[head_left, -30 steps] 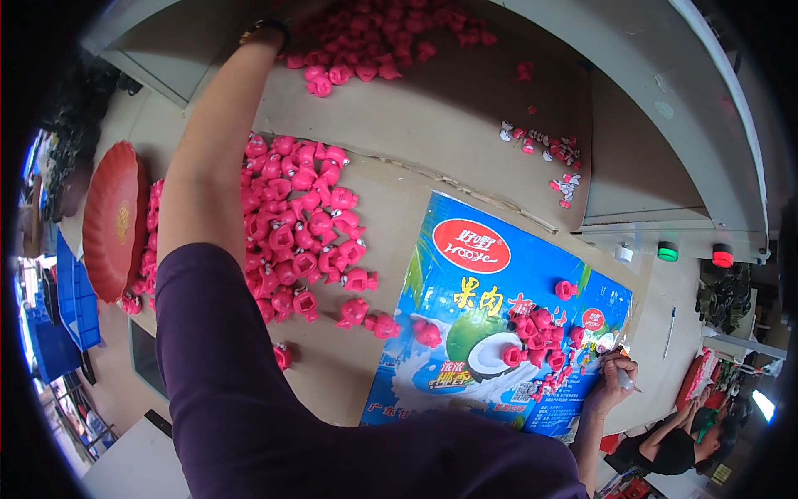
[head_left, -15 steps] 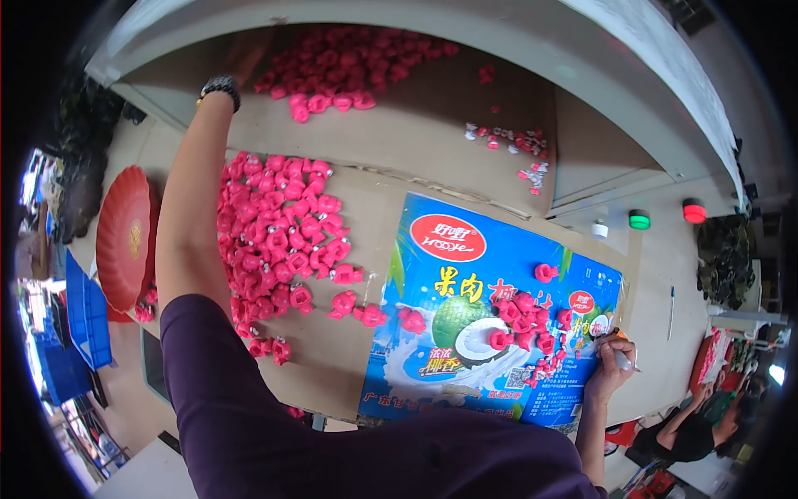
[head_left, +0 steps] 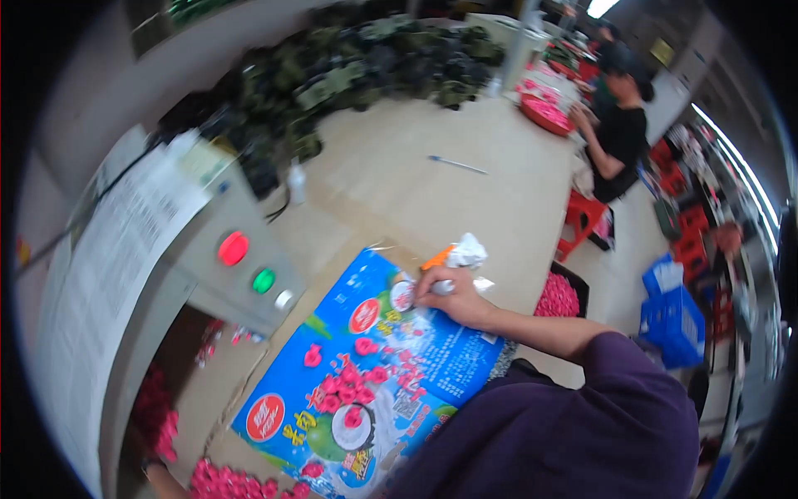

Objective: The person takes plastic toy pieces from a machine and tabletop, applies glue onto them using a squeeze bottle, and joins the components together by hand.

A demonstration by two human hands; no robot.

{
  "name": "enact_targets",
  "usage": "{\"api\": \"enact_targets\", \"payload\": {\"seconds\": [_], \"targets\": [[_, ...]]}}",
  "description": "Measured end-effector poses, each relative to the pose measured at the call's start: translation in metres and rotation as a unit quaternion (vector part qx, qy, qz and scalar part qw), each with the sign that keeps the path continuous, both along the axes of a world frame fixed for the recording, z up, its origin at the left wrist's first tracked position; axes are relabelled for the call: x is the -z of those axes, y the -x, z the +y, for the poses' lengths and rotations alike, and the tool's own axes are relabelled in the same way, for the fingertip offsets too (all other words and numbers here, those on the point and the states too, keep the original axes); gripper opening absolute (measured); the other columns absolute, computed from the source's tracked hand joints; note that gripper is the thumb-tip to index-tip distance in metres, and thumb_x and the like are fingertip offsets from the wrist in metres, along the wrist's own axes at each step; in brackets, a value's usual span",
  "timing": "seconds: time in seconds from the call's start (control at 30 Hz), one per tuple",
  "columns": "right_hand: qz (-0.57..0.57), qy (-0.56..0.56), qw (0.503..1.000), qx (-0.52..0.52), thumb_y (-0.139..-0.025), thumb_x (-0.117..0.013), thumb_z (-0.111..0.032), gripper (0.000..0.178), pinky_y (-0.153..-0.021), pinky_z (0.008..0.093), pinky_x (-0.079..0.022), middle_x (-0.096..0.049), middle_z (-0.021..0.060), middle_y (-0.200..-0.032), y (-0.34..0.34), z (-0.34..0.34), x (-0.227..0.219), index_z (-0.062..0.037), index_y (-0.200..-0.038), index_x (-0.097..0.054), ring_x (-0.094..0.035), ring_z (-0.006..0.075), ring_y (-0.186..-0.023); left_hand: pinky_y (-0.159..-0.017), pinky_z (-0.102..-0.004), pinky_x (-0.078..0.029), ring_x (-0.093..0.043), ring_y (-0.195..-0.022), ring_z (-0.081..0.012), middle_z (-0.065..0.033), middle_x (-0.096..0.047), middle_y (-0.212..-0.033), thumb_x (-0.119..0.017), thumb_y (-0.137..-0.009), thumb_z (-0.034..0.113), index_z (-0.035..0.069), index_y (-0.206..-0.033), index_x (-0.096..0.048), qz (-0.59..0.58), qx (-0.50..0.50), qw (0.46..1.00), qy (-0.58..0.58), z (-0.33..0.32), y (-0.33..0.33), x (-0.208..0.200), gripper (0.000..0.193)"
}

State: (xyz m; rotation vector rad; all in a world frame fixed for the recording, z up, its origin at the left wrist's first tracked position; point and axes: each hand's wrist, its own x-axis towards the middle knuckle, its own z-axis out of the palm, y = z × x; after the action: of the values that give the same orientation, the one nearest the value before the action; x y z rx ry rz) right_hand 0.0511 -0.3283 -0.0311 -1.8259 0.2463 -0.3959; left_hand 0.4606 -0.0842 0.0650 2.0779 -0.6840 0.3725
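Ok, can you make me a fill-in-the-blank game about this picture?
1. Some pink pieces lie on a printed sheet that is mostly ____.
2. Between the red button and the white button is a ____ button.
3. The hand holding a small white thing is the person's ____ hand.

Missing words: blue; green; right.

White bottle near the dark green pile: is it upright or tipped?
Upright: the white bottle stands on the table, narrow tip pointing up.
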Motion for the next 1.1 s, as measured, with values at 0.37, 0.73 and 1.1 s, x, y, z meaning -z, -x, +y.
{"api": "enact_targets", "payload": {"seconds": [0.37, 0.73, 1.1], "targets": [[-0.020, -0.028, 0.999, -0.006, -0.077, -0.069, -0.001, 0.008, -0.075, 0.0276, -0.049, -0.066, 0.0047, -0.080, 0.002, 0.000, 0.001, -0.0024, -0.081, -0.062, -0.063, 0.0124, -0.080, -0.113, -0.0397, -0.026, -0.032, -0.136, -0.0331, -0.0216, -0.034, -0.147, -0.051, -0.086, 0.062, 0.002, -0.145, -0.030, 0.113, -0.009, 0.990, -0.086, 0.047, 0.099, -0.024, 0.087], [-0.029, -0.030, 0.999, -0.010, -0.076, -0.070, -0.003, 0.009, -0.073, 0.0280, -0.050, -0.067, 0.0058, -0.078, 0.000, -0.001, 0.001, -0.0025, -0.079, -0.062, -0.064, 0.0127, -0.077, -0.113, -0.0388, -0.025, -0.032, -0.136, -0.0331, -0.0230, -0.033, -0.147, -0.056, -0.081, 0.067, -0.002, -0.144, -0.030, 0.268, -0.167, 0.935, -0.164, 0.238, 0.191, -0.006, 0.097], [-0.010, -0.038, 0.999, -0.020, -0.077, -0.071, -0.002, 0.010, -0.076, 0.0270, -0.050, -0.067, 0.0040, -0.080, 0.002, -0.002, -0.008, -0.0022, -0.080, -0.061, -0.064, 0.0112, -0.080, -0.115, -0.0458, -0.016, -0.022, -0.141, -0.0378, -0.0246, -0.026, -0.151, -0.040, -0.094, 0.058, 0.005, -0.148, -0.024, 0.165, -0.203, 0.876, -0.405, 0.370, 0.190, 0.097, 0.077]]}}
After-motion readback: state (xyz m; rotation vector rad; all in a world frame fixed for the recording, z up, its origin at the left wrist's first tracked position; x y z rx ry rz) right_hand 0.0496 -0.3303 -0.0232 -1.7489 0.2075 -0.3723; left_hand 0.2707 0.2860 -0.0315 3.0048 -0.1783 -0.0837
